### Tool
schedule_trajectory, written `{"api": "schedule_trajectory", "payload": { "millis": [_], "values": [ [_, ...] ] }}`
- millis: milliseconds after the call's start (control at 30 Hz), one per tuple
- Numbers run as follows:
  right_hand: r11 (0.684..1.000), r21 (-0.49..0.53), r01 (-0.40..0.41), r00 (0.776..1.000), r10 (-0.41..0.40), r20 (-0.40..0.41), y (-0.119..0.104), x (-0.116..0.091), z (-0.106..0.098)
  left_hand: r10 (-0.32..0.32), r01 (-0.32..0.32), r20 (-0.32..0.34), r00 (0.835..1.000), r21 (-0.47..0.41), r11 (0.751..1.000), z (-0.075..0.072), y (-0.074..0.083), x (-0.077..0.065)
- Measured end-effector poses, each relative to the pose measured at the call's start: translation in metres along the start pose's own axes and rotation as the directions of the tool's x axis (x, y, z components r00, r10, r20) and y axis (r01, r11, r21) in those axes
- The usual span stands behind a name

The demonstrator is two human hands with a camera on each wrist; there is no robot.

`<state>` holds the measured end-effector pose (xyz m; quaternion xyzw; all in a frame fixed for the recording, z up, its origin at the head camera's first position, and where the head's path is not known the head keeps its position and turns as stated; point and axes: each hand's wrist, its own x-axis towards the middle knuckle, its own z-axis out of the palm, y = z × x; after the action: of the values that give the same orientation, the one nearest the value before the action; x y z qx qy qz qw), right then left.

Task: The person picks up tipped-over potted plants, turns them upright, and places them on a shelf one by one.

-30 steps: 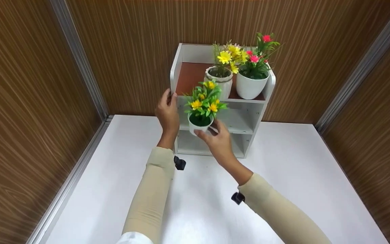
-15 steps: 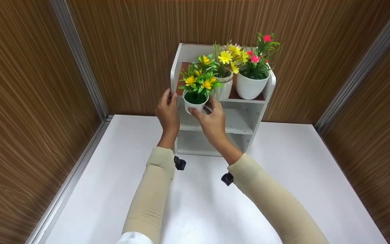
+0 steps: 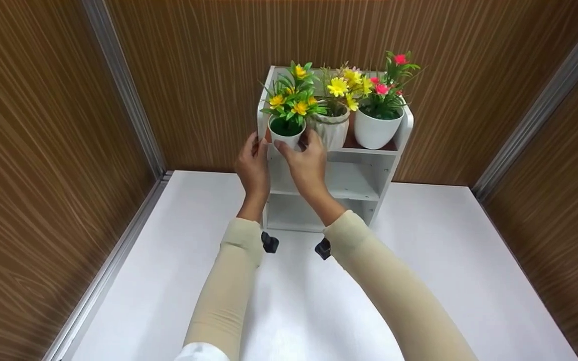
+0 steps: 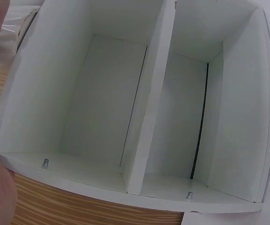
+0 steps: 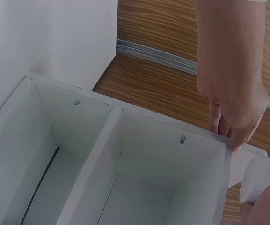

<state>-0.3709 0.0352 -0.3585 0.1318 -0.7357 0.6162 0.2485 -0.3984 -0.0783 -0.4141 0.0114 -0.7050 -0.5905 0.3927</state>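
Note:
My right hand (image 3: 309,163) grips a small white flower pot (image 3: 287,136) with yellow-orange artificial flowers, thumb on its front and fingers round its right side. The pot is upright at the left end of the top tier of a white shelf unit (image 3: 384,173). My left hand (image 3: 255,168) holds the left side panel near the top, fingers behind it and thumb in front. That grip also shows in the right wrist view, where the left hand (image 5: 235,108) pinches the panel edge beside the white pot (image 5: 259,178). Only parts of both hands appear at the left wrist view's edge.
Right of the held pot stand a ribbed cream pot (image 3: 331,128) with yellow flowers and a larger white pot (image 3: 377,130) with red-pink flowers. Two lower compartments (image 4: 102,93) face forward. The unit stands on a white table (image 3: 429,240) against wood-grain walls (image 3: 193,85).
My right hand has carried the yellow-flowered pot up and slightly left, from before the middle compartment to the top tier. The left hand keeps its hold on the side panel.

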Motion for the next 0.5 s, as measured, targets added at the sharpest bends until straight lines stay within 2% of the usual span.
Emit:
{"api": "schedule_trajectory", "payload": {
  "millis": [200, 367, 500],
  "values": [
    [0.996, -0.086, -0.006, 1.0, 0.004, -0.029, 0.002, 0.008, 0.01, 0.05, -0.049, -0.027, 0.998, 0.005, 0.999, 0.001, -0.001, 0.001],
    [0.981, -0.192, -0.031, 0.999, 0.023, -0.048, 0.007, 0.008, 0.017, 0.044, -0.043, -0.039, 0.998, 0.028, 0.999, 0.001, -0.001, 0.0],
    [0.97, -0.237, -0.043, 0.998, 0.029, -0.063, 0.007, 0.009, 0.021, 0.026, -0.025, -0.026, 0.999, 0.036, 0.999, 0.001, 0.0, 0.0]
  ]
}}
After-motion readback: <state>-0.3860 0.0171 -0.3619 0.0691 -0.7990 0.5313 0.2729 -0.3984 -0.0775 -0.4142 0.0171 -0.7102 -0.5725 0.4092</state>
